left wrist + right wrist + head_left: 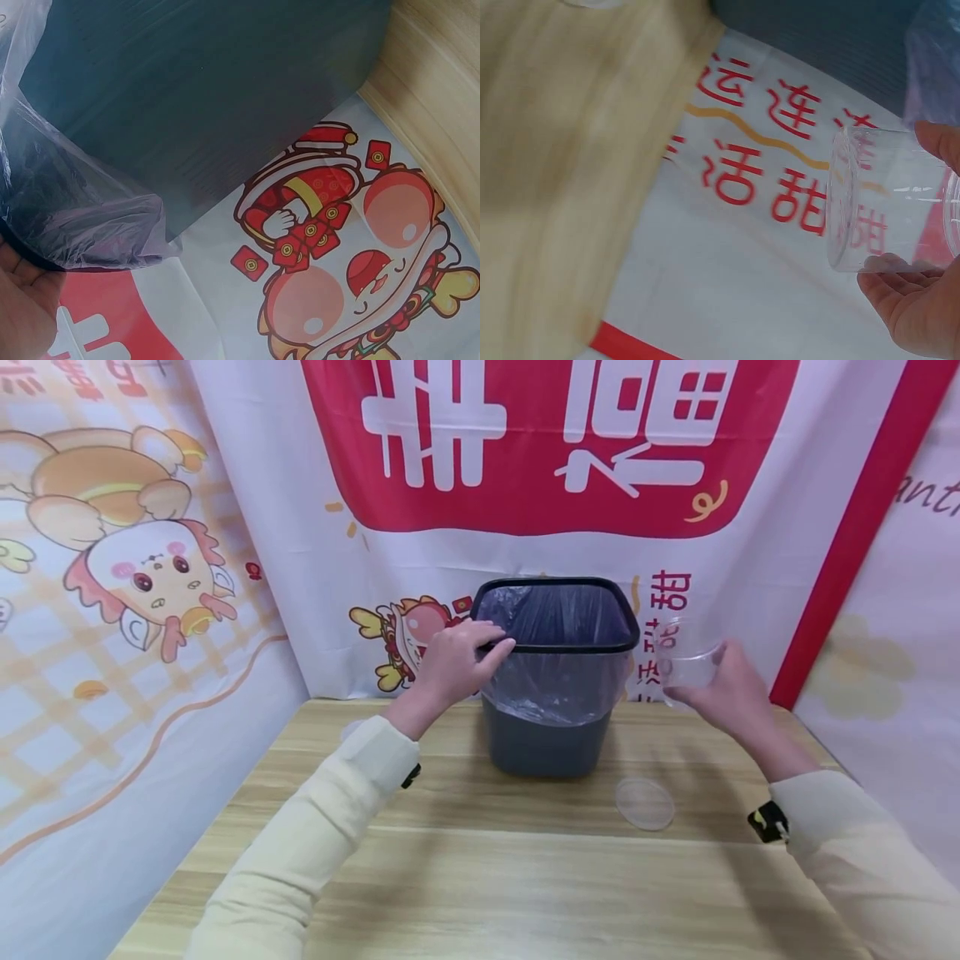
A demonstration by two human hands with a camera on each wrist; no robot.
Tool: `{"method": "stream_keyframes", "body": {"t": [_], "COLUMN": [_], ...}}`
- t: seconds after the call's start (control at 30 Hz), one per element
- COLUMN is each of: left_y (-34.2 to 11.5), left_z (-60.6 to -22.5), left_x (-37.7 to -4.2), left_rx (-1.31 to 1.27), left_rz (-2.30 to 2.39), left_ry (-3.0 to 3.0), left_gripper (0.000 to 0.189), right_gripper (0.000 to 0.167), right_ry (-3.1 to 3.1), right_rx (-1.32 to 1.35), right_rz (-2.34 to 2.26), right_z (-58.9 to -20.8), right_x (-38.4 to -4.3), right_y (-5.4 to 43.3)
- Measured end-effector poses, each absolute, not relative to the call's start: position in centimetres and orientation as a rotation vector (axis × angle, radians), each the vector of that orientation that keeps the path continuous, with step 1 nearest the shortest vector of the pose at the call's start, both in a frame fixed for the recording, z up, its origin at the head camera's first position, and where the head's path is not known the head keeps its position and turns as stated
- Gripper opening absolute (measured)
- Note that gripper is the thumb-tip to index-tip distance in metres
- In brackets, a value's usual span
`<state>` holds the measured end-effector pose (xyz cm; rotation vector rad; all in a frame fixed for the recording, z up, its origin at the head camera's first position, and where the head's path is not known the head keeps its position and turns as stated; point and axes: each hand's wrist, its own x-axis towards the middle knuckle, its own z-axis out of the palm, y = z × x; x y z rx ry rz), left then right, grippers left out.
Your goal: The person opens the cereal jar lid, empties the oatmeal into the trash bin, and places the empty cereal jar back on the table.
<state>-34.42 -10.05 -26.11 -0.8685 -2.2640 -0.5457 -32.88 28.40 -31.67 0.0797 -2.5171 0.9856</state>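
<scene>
A dark grey trash bin (547, 752) with a black rim stands upright on the table, lined with a clear plastic bag (551, 693) folded over its rim. My left hand (461, 662) grips the rim at the bin's left side; in the left wrist view that hand (26, 307) shows only in part, its fingers at the rim. To the bin's right, my right hand (723, 693) holds a clear plastic cup (686, 668) above the table. The right wrist view has the see-through cup (885, 202) lying sideways between thumb and fingers of the right hand (922, 307).
A round clear lid (645, 803) lies on the wooden table (480, 893) in front of the bin, to its right. Another pale round piece (351, 728) is partly hidden behind the left forearm. A printed cloth (420, 552) hangs close behind the bin.
</scene>
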Motion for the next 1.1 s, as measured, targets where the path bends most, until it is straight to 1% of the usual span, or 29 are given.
{"method": "stream_keyframes", "body": {"t": [0.27, 0.5, 0.63, 0.83, 1.1], "left_y": [-9.9, -10.1, -10.2, -10.2, -10.0], "left_z": [-26.2, -26.1, -26.0, -25.9, -26.1], "left_x": [-34.3, -34.2, -34.1, -34.1, -34.2], "left_rx": [-0.871, -0.868, -0.869, -0.862, -0.870], "left_rz": [-0.540, -0.539, -0.536, -0.530, -0.530], "left_ry": [-2.263, -2.260, -2.265, -2.269, -2.267], "left_gripper": [0.035, 0.034, 0.035, 0.035, 0.035], "right_gripper": [0.096, 0.090, 0.089, 0.091, 0.094], "right_ry": [-2.588, -2.550, -2.537, -2.497, -2.513], "right_rx": [0.044, 0.128, 0.148, 0.183, 0.128], "right_rz": [1.089, 1.172, 1.189, 1.271, 1.292], "right_z": [-35.4, -37.9, -39.0, -40.3, -42.1], "right_x": [-33.0, -33.9, -34.0, -33.9, -33.9], "right_y": [29.4, 30.1, 29.9, 29.5, 29.5]}}
